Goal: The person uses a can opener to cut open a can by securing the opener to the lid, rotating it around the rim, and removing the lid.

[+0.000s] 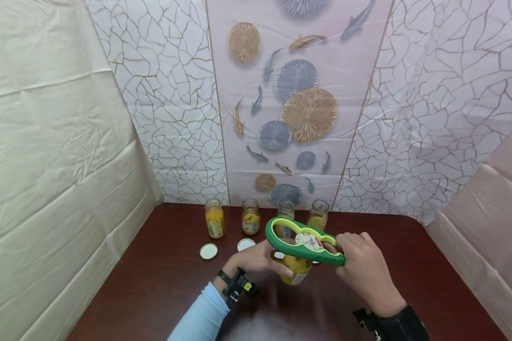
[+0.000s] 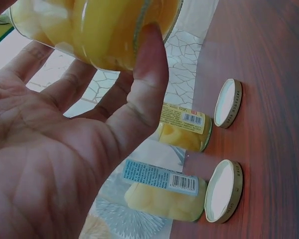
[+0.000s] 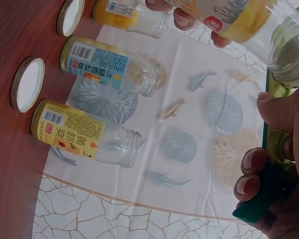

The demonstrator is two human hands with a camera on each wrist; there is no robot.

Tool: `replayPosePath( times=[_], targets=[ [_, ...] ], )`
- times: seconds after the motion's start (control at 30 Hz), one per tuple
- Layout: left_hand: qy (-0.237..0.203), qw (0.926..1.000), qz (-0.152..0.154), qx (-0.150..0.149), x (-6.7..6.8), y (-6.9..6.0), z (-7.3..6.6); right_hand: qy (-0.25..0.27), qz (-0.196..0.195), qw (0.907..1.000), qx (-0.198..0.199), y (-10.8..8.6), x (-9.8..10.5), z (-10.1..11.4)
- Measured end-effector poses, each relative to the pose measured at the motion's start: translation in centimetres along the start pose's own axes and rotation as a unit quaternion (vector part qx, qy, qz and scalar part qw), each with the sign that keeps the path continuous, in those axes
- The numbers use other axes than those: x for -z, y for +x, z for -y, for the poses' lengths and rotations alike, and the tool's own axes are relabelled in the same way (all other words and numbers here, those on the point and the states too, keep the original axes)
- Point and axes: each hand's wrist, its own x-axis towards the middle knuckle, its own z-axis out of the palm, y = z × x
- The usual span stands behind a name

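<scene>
My left hand (image 1: 258, 257) grips a glass jar of yellow fruit (image 1: 296, 269), thumb and fingers round its side. In the left wrist view the jar (image 2: 97, 30) is above the palm, the thumb lying across it. My right hand (image 1: 362, 265) holds the handle end of a green jar opener (image 1: 281, 221). The opener lies over the top of the jar, with a white printed lid (image 1: 309, 241) within its opening. In the right wrist view the glass neck (image 3: 291, 59) shows beside the opener; whether the lid still sits on it, I cannot tell.
Several lidless glass jars of fruit, such as the leftmost jar (image 1: 214, 220) and its neighbour (image 1: 251, 218), stand in a row at the back of the dark red table (image 1: 153, 279). Upturned lids lie before them, among them a white lid (image 1: 208, 251). A patterned cloth (image 1: 187, 118) hangs behind.
</scene>
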Motion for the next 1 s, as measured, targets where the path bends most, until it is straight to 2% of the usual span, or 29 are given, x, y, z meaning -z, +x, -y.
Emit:
replayPosePath(
  times=[0.23, 0.57, 0.77, 0.9, 1.0],
  targets=[
    [0.015, 0.9999, -0.002, -0.004, 0.1, 0.3, 0.3, -0.002, -0.006, 0.9999, -0.010, 0.0, 0.4, -0.3],
    [0.053, 0.9980, -0.034, -0.001, 0.0, 0.0, 0.1, 0.011, -0.024, 0.9996, -0.014, -0.3, 0.6, -1.3],
    [0.078, 0.9943, -0.071, -0.010, -0.5, 0.5, -0.2, -0.001, -0.033, 0.9980, -0.053, -0.3, 1.2, -1.8],
    [0.078, 0.9922, -0.097, -0.011, -1.3, 1.1, -0.3, -0.003, -0.027, 0.9969, -0.074, -0.4, 1.7, -2.3],
    [0.094, 0.9876, -0.125, -0.007, -2.1, 1.6, -0.4, -0.001, -0.026, 0.9964, -0.081, -0.2, 1.9, -2.6]
  ],
)
